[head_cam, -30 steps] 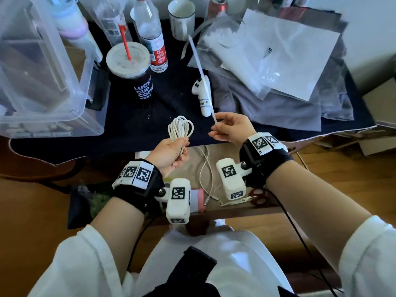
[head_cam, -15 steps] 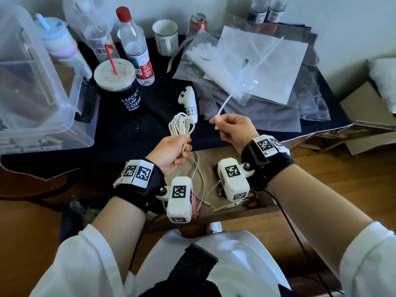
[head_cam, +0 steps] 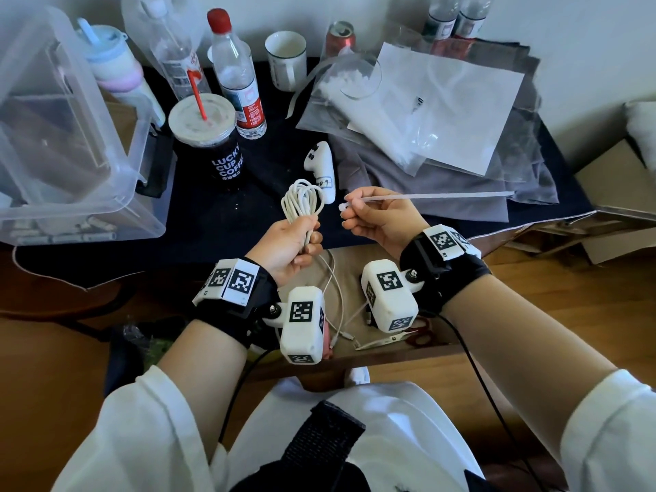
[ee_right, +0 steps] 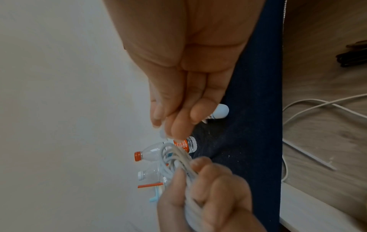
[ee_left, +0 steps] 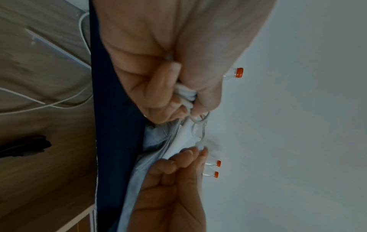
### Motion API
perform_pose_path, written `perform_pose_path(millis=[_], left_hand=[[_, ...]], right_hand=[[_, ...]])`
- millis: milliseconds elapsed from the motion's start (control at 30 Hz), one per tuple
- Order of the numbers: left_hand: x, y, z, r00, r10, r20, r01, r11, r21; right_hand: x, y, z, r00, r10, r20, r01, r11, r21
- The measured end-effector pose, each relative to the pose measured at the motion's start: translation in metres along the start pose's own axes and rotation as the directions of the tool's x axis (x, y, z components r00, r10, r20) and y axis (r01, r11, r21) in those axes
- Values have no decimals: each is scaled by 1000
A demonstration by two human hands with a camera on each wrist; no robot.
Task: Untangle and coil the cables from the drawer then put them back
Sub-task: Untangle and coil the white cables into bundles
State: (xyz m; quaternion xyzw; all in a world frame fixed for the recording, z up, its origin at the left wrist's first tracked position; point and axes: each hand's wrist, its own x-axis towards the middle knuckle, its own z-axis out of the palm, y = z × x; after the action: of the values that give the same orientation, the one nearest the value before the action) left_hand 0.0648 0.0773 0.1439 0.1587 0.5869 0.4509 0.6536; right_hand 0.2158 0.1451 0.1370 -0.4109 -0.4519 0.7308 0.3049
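My left hand (head_cam: 307, 239) grips a coiled white cable (head_cam: 301, 202) by its lower part, loops standing up above the fist. The right hand (head_cam: 349, 212) pinches a white zip tie (head_cam: 443, 196) near its head, and the strap runs level out to the right. The tie's head is a short gap from the coil. In the left wrist view my fingers (ee_left: 174, 97) curl round the cable strands (ee_left: 185, 94). The right wrist view shows the coil (ee_right: 178, 158) just beyond the right fingertips (ee_right: 178, 125). Below my hands, another loose white cable (head_cam: 337, 296) lies in the open wooden drawer (head_cam: 355, 353).
Scissors (head_cam: 394, 337) lie in the drawer. On the dark tablecloth are a white controller (head_cam: 321, 168), a coffee cup (head_cam: 209, 143), bottles (head_cam: 238, 83), a mug (head_cam: 287, 58), a clear plastic bin (head_cam: 71, 136) at left and plastic bags (head_cam: 443, 111) at right.
The right hand has swung the zip tie from pointing up and away to lying level, pointing right. The left hand keeps holding the coil.
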Motion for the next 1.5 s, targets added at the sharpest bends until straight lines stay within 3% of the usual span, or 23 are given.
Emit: perform_pose_path(millis=[200, 400, 667, 967, 1133, 1300, 1500], left_hand=[[0, 4, 8, 998, 2, 59, 1, 998, -56], [0, 6, 12, 996, -28, 84, 35, 995, -92], [3, 7, 15, 995, -3, 98, 13, 995, -97], [8, 10, 7, 991, 123, -59, -128, 988, -88], [10, 10, 3, 979, 190, -74, -193, 981, -36], [12, 6, -3, 968, 231, -99, -233, 973, -5], [15, 7, -17, 965, 199, -170, -210, 976, -51]], right_hand=[[-2, 3, 8, 998, 39, 40, -37, 998, -52], [-1, 4, 12, 999, -50, -17, 47, 989, -140], [0, 1, 17, 1000, -30, 3, 30, 994, -104], [3, -4, 19, 999, 43, -26, -41, 997, 64], [3, -7, 14, 996, 90, -10, -89, 992, 88], [5, -6, 6, 986, 109, -129, -92, 987, 129], [6, -4, -11, 964, 96, -249, -39, 974, 224]])
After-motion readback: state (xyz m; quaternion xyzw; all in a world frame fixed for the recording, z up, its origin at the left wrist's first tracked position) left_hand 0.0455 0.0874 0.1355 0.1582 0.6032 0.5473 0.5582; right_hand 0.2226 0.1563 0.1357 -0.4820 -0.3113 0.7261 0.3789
